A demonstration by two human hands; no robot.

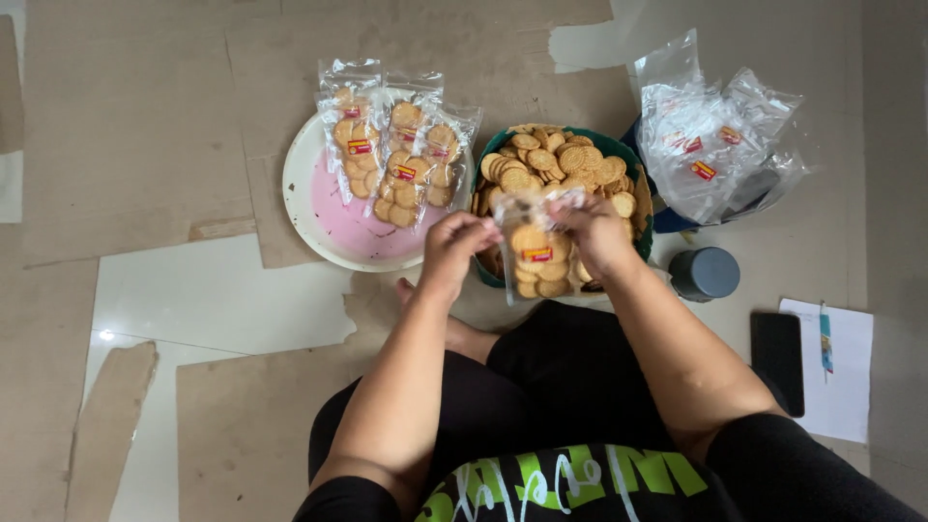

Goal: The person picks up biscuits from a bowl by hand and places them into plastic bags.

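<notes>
My left hand (454, 248) and my right hand (596, 230) both grip the top of a clear plastic bag (536, 253) partly filled with round golden biscuits and marked with a small red label. The bag hangs in front of a green bowl (646, 234) heaped with loose biscuits (551, 162). To the left, a white plate with a pink centre (338, 224) carries three filled biscuit bags (398, 153) lying side by side.
A pile of empty clear bags (710, 145) with red labels sits at the right on a blue container. A grey lid or cup (705, 273), a black phone (777, 361) and a paper sheet with a pen (837, 362) lie nearby. Cardboard sheets (135, 126) cover the tiled floor.
</notes>
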